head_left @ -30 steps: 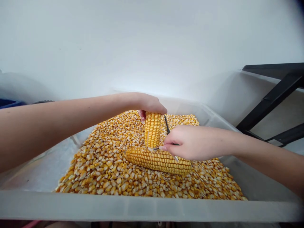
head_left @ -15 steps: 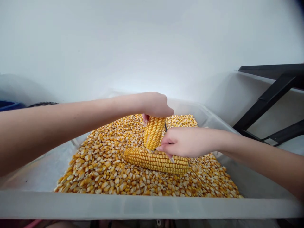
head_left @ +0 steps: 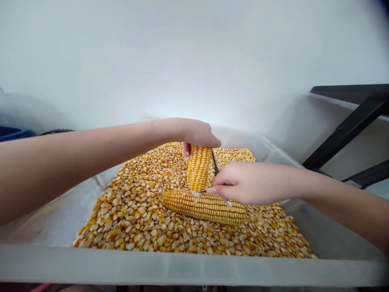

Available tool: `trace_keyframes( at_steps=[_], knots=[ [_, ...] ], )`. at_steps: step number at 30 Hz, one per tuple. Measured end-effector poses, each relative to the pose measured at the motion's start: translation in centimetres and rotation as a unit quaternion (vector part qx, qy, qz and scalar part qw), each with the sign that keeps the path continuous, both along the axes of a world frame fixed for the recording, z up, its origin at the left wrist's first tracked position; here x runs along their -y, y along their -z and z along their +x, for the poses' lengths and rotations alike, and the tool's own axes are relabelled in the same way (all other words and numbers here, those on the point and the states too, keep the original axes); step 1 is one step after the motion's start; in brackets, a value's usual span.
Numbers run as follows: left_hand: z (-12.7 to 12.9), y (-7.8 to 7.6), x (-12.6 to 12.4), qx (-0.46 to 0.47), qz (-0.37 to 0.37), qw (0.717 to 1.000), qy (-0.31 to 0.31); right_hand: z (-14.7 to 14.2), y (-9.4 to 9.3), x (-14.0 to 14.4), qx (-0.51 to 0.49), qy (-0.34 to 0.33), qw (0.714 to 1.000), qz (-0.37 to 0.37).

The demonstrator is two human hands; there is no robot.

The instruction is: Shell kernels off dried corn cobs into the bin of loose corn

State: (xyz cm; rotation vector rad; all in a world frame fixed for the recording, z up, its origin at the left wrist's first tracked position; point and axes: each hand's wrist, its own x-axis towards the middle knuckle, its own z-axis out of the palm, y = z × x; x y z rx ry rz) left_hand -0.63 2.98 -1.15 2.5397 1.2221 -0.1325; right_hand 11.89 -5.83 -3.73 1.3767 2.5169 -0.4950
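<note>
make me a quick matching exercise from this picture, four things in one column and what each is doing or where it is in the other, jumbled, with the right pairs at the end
1. left hand
2. right hand
3. lower cob
4. loose kernels

A. spread inside the translucent bin
B. holding a thin dark tool
C. gripping the upper cob from above
D. lying on its side

Right pairs: 1-C, 2-B, 3-D, 4-A
</note>
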Motion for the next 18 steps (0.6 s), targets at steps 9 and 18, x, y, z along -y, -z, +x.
trace_keyframes(
  at_steps=[9, 18],
  knots=[
    [-0.3, 1.1, -2.3, 0.002, -0.073, 0.997, -0.025, -0.5, -0.9, 1.4, 0.043, 0.017, 0.994, 0.101],
    [-0.1, 1.4, -2.3, -0.008, -0.051, 0.997, -0.052, -1.5, 0.8, 2.0, 0.062, 0.066, 0.984, 0.152]
  ],
)
